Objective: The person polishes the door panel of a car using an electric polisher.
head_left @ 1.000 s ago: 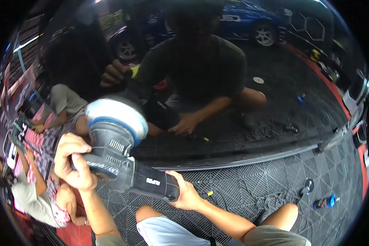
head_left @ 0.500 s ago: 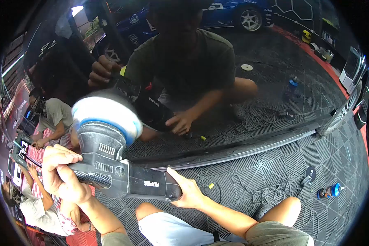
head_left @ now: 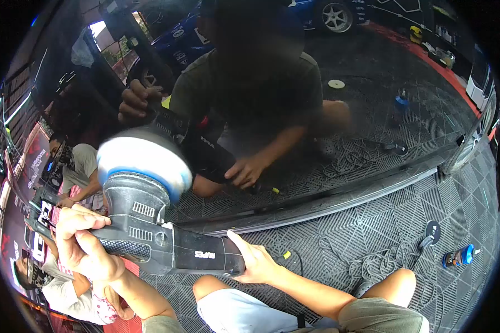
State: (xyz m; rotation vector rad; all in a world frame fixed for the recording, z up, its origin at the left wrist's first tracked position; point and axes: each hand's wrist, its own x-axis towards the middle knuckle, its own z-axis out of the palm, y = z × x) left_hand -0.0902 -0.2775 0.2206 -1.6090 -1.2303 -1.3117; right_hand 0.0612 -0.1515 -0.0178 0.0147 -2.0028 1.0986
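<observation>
Left hand (head_left: 90,245): closed around the front grip of a black plastic electric polisher (head_left: 191,252) with white lettering, at eight o'clock in the view. Right hand (head_left: 256,264): wrapped around the rear end of the same body, at six o'clock, thumb uppermost.

Round white pad with blue backing (head_left: 141,158): fitted to the polisher, at nine o'clock, blurred as if spinning; it appears to meet the glossy black car panel (head_left: 372,125), which spans nine through twelve to three and mirrors the worker. Contact pressure: cannot be told.

Handling notes, by judgement: pad face best held flat to the panel, its rim tipping neither way; light, even pressure from the left hand; right hand steering the rear end in slow, overlapping passes. Extra care near the lower panel edge, where the pad could catch. Cord best held clear of the pad.

Also present: coiled grey cord (head_left: 366,267) on the ribbed grey tile floor (head_left: 328,240), four o'clock; small yellow tag (head_left: 286,255), toward five; flat black disc (head_left: 433,231) and blue-and-black bottle (head_left: 459,257), both toward four; seated co-worker in a pale top (head_left: 61,291), eight o'clock.
</observation>
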